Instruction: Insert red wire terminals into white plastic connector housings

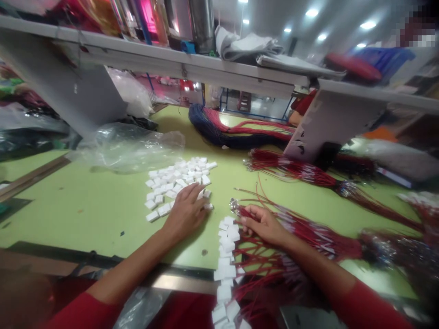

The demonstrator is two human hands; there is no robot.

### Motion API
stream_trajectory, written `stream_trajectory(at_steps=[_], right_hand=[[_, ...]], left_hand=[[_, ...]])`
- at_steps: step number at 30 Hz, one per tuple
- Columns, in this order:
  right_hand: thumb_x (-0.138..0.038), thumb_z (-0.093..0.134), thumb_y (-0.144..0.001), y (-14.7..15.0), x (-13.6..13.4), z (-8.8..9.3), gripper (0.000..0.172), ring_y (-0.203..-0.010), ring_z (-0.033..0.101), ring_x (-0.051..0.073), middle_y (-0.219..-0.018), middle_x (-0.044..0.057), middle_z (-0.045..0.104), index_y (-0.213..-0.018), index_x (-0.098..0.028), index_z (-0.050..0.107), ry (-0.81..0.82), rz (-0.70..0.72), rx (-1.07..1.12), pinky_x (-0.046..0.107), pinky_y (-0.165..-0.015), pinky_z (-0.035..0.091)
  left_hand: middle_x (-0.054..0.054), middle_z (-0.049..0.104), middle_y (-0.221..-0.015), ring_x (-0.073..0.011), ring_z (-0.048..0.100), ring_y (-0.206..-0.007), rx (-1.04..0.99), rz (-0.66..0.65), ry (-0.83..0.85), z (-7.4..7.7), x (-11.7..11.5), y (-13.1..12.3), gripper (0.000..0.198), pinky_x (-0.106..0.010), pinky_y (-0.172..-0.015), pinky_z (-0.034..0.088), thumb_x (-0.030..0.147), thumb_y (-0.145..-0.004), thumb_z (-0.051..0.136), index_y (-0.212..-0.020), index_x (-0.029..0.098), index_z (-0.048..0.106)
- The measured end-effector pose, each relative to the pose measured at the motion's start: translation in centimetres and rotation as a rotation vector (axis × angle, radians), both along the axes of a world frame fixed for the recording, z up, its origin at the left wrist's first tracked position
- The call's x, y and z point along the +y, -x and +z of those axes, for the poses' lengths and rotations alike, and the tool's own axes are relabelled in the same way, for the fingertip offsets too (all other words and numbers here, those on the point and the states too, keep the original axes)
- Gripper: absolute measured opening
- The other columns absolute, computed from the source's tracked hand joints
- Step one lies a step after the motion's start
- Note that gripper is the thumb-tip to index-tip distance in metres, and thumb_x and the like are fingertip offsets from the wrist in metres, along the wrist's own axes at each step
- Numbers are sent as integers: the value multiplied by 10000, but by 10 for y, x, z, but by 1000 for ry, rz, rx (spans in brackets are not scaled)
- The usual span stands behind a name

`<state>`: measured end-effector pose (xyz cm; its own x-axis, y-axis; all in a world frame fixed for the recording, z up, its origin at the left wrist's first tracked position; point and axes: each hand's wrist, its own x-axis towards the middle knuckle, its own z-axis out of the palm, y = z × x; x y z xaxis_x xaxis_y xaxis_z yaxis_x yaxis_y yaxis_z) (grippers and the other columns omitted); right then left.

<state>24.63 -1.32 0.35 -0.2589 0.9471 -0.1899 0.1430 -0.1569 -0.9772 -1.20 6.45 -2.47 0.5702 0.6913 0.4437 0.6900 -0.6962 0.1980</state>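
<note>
While left hand [185, 212] touches white blocks [174, 180] | right hand [264, 224] holds red cords [308, 228]

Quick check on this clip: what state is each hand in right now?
Left hand: open, fingers resting on small white pieces.
Right hand: closed, holding red cords.

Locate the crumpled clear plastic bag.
The clear plastic bag lies upper left on the green table in the head view, just beyond the white pieces.

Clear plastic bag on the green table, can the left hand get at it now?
Probably yes: the left hand rests at the heap of small white rectangular pieces, and only that low heap lies between hand and clear plastic bag.
</note>
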Motion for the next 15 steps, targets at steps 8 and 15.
stream_trajectory(at_steps=[8,15], right_hand=[[-499,715,-790,2,0,4,363,-480,421,64,-596,-59,558,-816,-170,561,15,-24,8,196,-473,289],[-418,769,-733,3,1,7,321,-494,442,71,-584,-63,564,-743,-176,558,-17,-54,28,203,-487,319]], left_hand=[[-132,689,-1103,-329,553,-1059,0,-2,-10,5,-3,-11,250,-478,-892,409,189,-921,488,-857,207,729],[-114,711,-922,-281,587,-867,-162,-26,182,6,-4,-17,157,-422,-802,426,231,-873,539,-839,196,689]])
